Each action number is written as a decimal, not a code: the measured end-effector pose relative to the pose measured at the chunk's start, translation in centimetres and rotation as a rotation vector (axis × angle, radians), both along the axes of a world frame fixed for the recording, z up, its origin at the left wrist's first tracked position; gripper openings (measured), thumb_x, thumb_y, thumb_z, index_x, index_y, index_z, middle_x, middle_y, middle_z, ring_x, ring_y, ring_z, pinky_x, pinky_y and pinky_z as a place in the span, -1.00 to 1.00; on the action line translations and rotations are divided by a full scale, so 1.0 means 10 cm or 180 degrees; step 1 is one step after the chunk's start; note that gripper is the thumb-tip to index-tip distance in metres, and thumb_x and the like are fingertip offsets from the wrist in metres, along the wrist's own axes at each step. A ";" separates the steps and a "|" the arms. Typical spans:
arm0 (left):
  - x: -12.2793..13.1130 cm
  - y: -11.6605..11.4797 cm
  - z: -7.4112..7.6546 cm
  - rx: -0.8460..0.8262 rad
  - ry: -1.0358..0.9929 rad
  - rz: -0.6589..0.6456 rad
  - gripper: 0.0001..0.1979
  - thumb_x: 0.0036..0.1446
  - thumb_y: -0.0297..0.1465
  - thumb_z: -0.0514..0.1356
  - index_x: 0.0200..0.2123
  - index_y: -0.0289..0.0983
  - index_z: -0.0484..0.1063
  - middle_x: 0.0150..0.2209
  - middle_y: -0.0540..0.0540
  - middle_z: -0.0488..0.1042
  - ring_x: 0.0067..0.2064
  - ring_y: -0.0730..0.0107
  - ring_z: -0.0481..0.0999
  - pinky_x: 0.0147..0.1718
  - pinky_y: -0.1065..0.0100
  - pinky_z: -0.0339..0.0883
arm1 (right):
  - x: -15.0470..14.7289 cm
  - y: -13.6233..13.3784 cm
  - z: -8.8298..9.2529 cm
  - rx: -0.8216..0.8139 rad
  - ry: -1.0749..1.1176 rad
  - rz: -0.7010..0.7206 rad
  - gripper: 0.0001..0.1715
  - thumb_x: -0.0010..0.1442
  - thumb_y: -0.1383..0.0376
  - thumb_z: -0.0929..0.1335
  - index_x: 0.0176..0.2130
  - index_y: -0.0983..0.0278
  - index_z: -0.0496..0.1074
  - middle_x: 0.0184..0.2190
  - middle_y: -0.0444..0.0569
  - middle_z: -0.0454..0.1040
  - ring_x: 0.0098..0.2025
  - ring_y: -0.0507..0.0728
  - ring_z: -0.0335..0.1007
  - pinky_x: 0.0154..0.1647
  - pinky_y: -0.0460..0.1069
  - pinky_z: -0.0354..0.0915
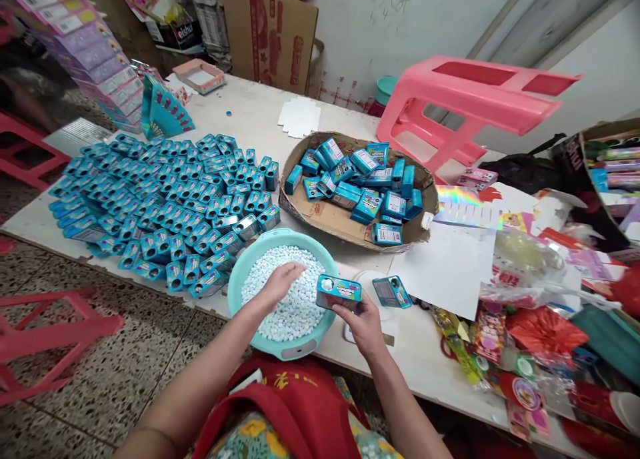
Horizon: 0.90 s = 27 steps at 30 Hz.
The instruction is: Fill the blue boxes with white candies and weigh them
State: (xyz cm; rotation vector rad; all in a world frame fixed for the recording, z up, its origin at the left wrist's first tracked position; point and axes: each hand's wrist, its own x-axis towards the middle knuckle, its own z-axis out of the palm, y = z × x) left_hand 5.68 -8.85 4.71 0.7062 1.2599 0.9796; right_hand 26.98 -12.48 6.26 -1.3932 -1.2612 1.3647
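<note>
A round turquoise basin (235, 282) full of small white pellets (285, 319) stands at the table's front edge. My left hand (284, 282) is over the pellets, its fingers stretched loosely toward the right; its palm is hidden. At the basin's right rim, my right hand (363, 322) grips a small blue printed carton (340, 289). White shows in the round hole on the carton's upper face. Just right of that hand, another blue carton (393, 292) lies on a pale, round-topped object (373, 279), perhaps a scale.
Many blue cartons with round holes (165, 199) crowd the table's left side. A cut-down cardboard box (320, 212) behind the basin holds more cartons. A pink stool (425, 79) lies tipped at the back right; wrappers and bags (540, 332) clutter the right.
</note>
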 end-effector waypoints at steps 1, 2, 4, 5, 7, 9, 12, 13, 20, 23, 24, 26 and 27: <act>-0.05 0.00 0.01 0.0142 0.0452 -0.0274 -0.70 -0.02 -0.35 0.22 -0.15 -0.26 0.46 -0.06 -0.18 0.44 0.05 0.13 0.37 0.03 0.12 0.23 | -0.02 0.04 -0.03 -0.0015 0.0044 -0.0081 -0.56 -0.05 0.14 0.49 -0.18 0.24 0.42 -0.26 -0.06 0.52 -0.19 0.20 0.42 -0.13 0.08 0.34; -0.10 0.00 0.05 0.0296 0.0758 -0.0498 -0.61 -0.03 -0.40 0.21 -0.06 -0.22 0.42 0.03 -0.18 0.39 0.12 0.11 0.31 0.05 0.10 0.22 | -0.06 0.08 -0.06 0.0001 0.0048 -0.0135 -0.57 -0.06 0.14 0.49 -0.19 0.24 0.42 -0.27 -0.07 0.51 -0.20 0.20 0.42 -0.13 0.08 0.33; -0.13 0.03 0.18 0.0653 0.0972 -0.0865 -0.40 -0.03 -0.46 0.16 0.15 -0.12 0.25 0.17 -0.15 0.26 0.21 0.12 0.21 0.05 0.11 0.23 | -0.18 0.19 -0.10 0.0090 0.0050 -0.0159 -0.58 -0.06 0.15 0.49 -0.21 0.25 0.42 -0.28 -0.07 0.50 -0.20 0.19 0.41 -0.12 0.08 0.33; -0.14 0.05 0.28 0.0863 0.1001 -0.1076 -0.34 -0.02 -0.48 0.15 0.20 -0.08 0.18 0.21 -0.14 0.22 0.22 0.14 0.19 0.05 0.13 0.23 | -0.25 0.25 -0.11 0.0142 0.0075 -0.0128 -0.58 -0.06 0.15 0.48 -0.20 0.25 0.42 -0.27 -0.07 0.49 -0.20 0.19 0.40 -0.11 0.08 0.33; -0.12 0.13 0.48 0.1324 0.1211 -0.1442 -0.35 0.00 -0.48 0.15 0.20 -0.06 0.19 0.19 -0.11 0.25 0.20 0.17 0.22 0.07 0.17 0.21 | -0.41 0.36 -0.13 0.0226 0.0205 -0.0008 -0.57 -0.05 0.15 0.48 -0.18 0.25 0.41 -0.25 -0.06 0.49 -0.18 0.19 0.40 -0.08 0.10 0.33; -0.14 0.22 0.65 0.1682 0.1612 -0.1674 -0.49 0.02 -0.43 0.18 0.09 -0.09 0.33 0.08 -0.10 0.37 0.12 0.18 0.31 0.08 0.20 0.19 | -0.53 0.45 -0.15 0.0283 0.0435 0.0063 -0.51 -0.03 0.16 0.48 -0.10 0.22 0.37 -0.16 -0.04 0.47 -0.10 0.19 0.40 -0.03 0.12 0.33; -0.33 0.43 0.81 0.1773 0.2347 -0.1342 -0.64 0.02 -0.33 0.23 -0.05 -0.14 0.42 -0.09 -0.07 0.47 -0.05 0.20 0.42 -0.03 0.24 0.26 | -0.56 0.51 -0.19 0.0335 0.0562 -0.0200 -0.28 -0.01 0.17 0.47 0.10 0.14 0.22 0.12 0.04 0.30 0.11 0.22 0.29 0.08 0.17 0.29; -0.43 0.54 0.84 0.1701 0.2619 -0.0985 -0.65 0.03 -0.30 0.22 -0.06 -0.15 0.40 -0.12 -0.06 0.47 -0.09 0.22 0.44 -0.07 0.25 0.27 | -0.51 0.50 -0.21 0.0301 0.0503 -0.0330 -0.25 -0.01 0.17 0.47 0.13 0.13 0.19 0.18 0.05 0.24 0.15 0.22 0.25 0.11 0.18 0.27; -1.12 2.04 0.66 0.1574 0.3778 0.1037 -0.43 0.05 -0.35 0.17 0.14 -0.28 0.15 0.11 -0.21 0.29 0.12 0.15 0.28 0.06 0.23 0.17 | 0.09 0.17 -0.38 -0.0431 0.0203 -0.1224 -0.44 -0.09 0.07 0.49 -0.11 0.22 0.43 -0.08 0.08 0.51 -0.03 0.28 0.44 0.03 0.18 0.36; -1.14 2.61 0.35 0.1272 0.3894 0.0630 -0.45 0.05 -0.40 0.17 0.13 -0.37 0.15 0.13 -0.29 0.25 0.15 0.12 0.24 0.10 0.21 0.11 | 0.28 -0.04 -0.42 -0.0654 0.0023 -0.1544 -0.43 -0.15 0.07 0.51 -0.15 0.22 0.45 -0.12 0.09 0.54 -0.06 0.30 0.47 -0.04 0.16 0.40; -1.11 2.71 0.24 0.1157 0.3913 0.0490 -0.45 0.07 -0.40 0.17 0.12 -0.39 0.14 0.13 -0.31 0.25 0.15 0.11 0.23 0.10 0.21 0.10 | 0.32 -0.11 -0.42 -0.0688 -0.0034 -0.1639 -0.43 -0.15 0.07 0.51 -0.15 0.22 0.45 -0.12 0.09 0.54 -0.07 0.30 0.47 -0.07 0.16 0.42; -1.05 2.79 0.04 0.0991 0.3918 0.0268 -0.46 0.10 -0.39 0.16 0.12 -0.45 0.10 0.12 -0.34 0.25 0.14 0.10 0.23 0.10 0.18 0.09 | 0.39 -0.21 -0.40 -0.0683 -0.0136 -0.1852 -0.44 -0.14 0.07 0.51 -0.15 0.23 0.45 -0.13 0.08 0.54 -0.08 0.28 0.47 -0.09 0.15 0.43; -1.02 2.80 -0.04 0.0944 0.3908 0.0182 -0.46 0.13 -0.39 0.15 0.13 -0.47 0.08 0.11 -0.35 0.24 0.14 0.08 0.22 0.09 0.16 0.08 | 0.42 -0.24 -0.38 -0.0653 -0.0175 -0.1962 -0.46 -0.14 0.07 0.50 -0.16 0.23 0.45 -0.14 0.08 0.54 -0.09 0.27 0.47 -0.08 0.15 0.42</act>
